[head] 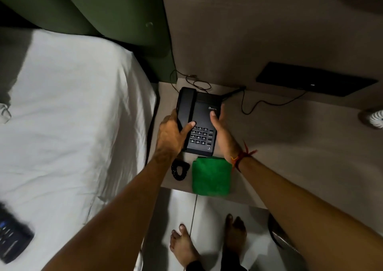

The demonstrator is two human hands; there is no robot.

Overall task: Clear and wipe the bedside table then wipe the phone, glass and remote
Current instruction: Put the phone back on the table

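A black desk phone (202,113) with its handset on the cradle sits at the left end of the beige bedside table (290,138). My left hand (172,134) grips its left side, thumb on the keypad edge. My right hand (221,129) holds its right side, thumb on top. A folded green cloth (211,176) lies on the table just in front of the phone, beside the coiled handset cord (179,169). The dark remote (11,237) lies on the white bed at the lower left. I see no glass for certain.
The white bed (68,115) and green headboard (116,15) are to the left. Thin cables (255,105) run behind the phone to the wall. A black panel (315,80) is on the wall, a round white object (375,118) at the far right. My bare feet stand on floor tiles.
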